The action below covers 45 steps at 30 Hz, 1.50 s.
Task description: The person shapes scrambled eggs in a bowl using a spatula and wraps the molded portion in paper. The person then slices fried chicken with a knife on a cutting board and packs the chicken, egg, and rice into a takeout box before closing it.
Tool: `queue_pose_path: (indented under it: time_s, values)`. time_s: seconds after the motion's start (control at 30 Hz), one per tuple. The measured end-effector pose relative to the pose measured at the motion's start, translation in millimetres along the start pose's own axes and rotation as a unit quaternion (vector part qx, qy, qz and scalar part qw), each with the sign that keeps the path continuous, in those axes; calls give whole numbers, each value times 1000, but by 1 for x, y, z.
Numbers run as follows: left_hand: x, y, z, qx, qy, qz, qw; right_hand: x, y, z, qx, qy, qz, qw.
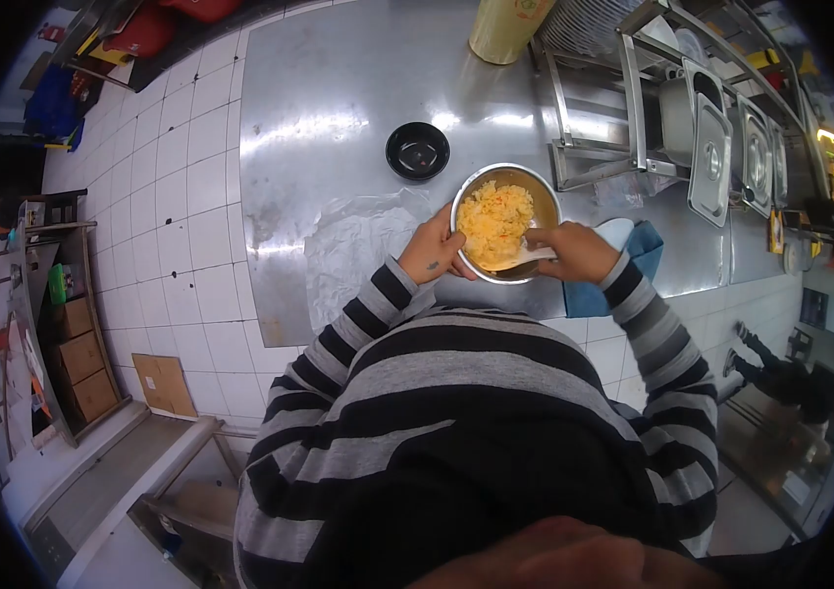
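Observation:
A round metal bowl is in front of me near the table's front edge, with yellow fried rice inside. My left hand grips the bowl's left rim, thumb on the edge. Fingers wrapped round its handle, my right hand holds a white rice paddle whose blade reaches into the rice at the lower part of the bowl. Behind and left of the bowl sits a small black bowl with nothing visible in it. A crumpled clear plastic sheet lies beside my left hand.
The steel table ends at the left above a tiled floor. A blue cloth lies right of my right hand. A metal rack with steel pans and lids stands at the right; a yellow container is at the back. Another person is far right.

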<state>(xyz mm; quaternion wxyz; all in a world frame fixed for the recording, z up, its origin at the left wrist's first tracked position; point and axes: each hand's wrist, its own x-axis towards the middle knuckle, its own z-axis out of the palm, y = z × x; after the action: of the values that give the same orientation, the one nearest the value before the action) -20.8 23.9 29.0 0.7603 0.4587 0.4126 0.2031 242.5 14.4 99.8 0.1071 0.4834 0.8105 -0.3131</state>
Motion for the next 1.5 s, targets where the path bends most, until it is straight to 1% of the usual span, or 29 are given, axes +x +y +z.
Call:
queue_pose_path:
  time_s: [0.07, 0.1, 0.13, 0.2, 0.23, 0.3, 0.43, 0.5, 0.57, 0.6, 0.63, 0.67, 0.7, 0.73, 0.77, 0.83, 0.87, 0.9, 0.97, 1.03, 1.1, 1.13, 1.2, 1.23, 1.3, 1.37, 1.43, 1.47, 1.5]
  values:
    - [-1, -5, 4, -53, -18, 2, 998, 0, -3, 20, 152, 82, -7, 985]
    - [-1, -5, 6, -53, -18, 2, 998, 0, -5, 26, 153, 82, -6, 985]
    - [-1, -4, 8, -55, -17, 1, 998, 1, -6, 31, 250, 81, 45, 964]
    - [-3, -4, 12, -54, -13, 0, 998, 6, -5, 37, 460, 49, 139, 876]
    - [-3, -7, 15, -60, -4, 8, 998, 3, -2, 33, 461, 49, 139, 875]
    - [-3, -9, 17, -65, 0, 14, 998, -10, 3, 18, 654, -21, 241, 717]
    - [-2, -14, 17, -88, 2, 10, 996, -23, 25, 24, 711, -30, 266, 650]
    - [-1, -14, 14, -90, 9, 9, 996, -31, 20, 12, 699, -40, 260, 665]
    - [-2, -13, 10, -89, 9, -13, 996, -40, 0, -12, 689, -2, 246, 682]
    - [-2, -12, 9, -89, 10, -14, 996, -42, 0, -23, 649, 5, 249, 719]
    - [-2, -10, 7, -80, 4, -20, 997, -38, 7, -18, 649, 5, 249, 719]
    - [-1, -8, 6, -71, -2, -25, 997, -33, 16, -7, 448, 116, 205, 863]
    - [1, -10, 5, -71, -2, -25, 997, -29, 16, -4, 213, 217, 147, 941]
    - [3, -13, 6, -78, -14, -26, 997, -24, 7, -3, 141, 253, 170, 942]
    - [4, -15, 5, -84, -25, -27, 996, -19, 3, 8, 141, 253, 169, 942]
    - [-1, -10, 5, -76, -17, -37, 996, -6, -10, 31, 27, 236, 184, 954]
    - [-3, -5, 5, -69, -10, -47, 996, -9, -17, 24, 16, 212, 235, 948]
    - [-8, 13, 1, -70, -8, -45, 997, -13, -22, 16, 15, 212, 233, 949]
    - [-21, 56, -24, 139, 27, -145, 979, -20, -29, 6, 2, 233, 222, 947]
    - [-20, 62, -56, 359, 178, 20, 916, -25, -34, 3, 6, 243, 228, 943]
    - [-11, 69, -67, 390, 372, 103, 836, -28, -40, -2, 29, 283, 240, 928]
    - [2, 61, -79, 391, 374, 103, 835, -30, -44, -3, 24, 300, 248, 921]
    - [39, 28, -105, 427, 440, 42, 789, -34, -45, 0, 16, 307, 242, 920]
    - [47, 25, -108, 427, 438, 43, 790, -37, -45, 1, 10, 311, 240, 920]
    - [56, 22, -106, 466, 316, -28, 826, -45, -52, -1, -6, 299, 243, 923]
    - [55, 24, -99, 456, 323, -30, 829, -51, -56, -3, 8, 235, 303, 923]
    - [51, 25, -98, 295, 334, -41, 894, -55, -56, 0, 13, 224, 317, 922]
    - [49, 23, -92, 296, 329, -40, 896, -57, -56, 2, 16, 211, 322, 923]
    - [38, 28, -81, 157, 278, -40, 947, -58, -56, 6, 18, 211, 325, 922]
